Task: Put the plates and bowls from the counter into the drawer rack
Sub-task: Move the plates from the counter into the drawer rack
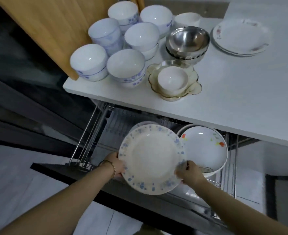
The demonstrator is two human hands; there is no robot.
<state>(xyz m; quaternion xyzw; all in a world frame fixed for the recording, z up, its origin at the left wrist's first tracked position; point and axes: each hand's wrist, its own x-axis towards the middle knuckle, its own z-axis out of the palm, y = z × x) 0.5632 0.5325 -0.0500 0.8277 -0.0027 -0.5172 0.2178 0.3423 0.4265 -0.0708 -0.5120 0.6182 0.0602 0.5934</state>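
Observation:
A cream plate with a blue-flowered rim [152, 159] is held over the open drawer rack [95, 131]. My left hand [117, 165] grips its left edge and my right hand [189, 172] pinches its right edge. Behind it another plate edge shows. To the right, a white plate with red and green marks [206, 148] leans in the rack. On the counter [241, 92] above stand stacks of white bowls with blue patterns [126, 41], steel bowls [187, 41], a small white bowl in amber glass dishes [173, 80] and stacked white plates [239, 38].
A wooden board [55, 31] leans at the counter's left end beside the bowls. The drawer's dark front panel [75, 175] lies below my arms. A white cup-like bowl [187, 19] stands at the counter's back. Pale floor shows at lower left.

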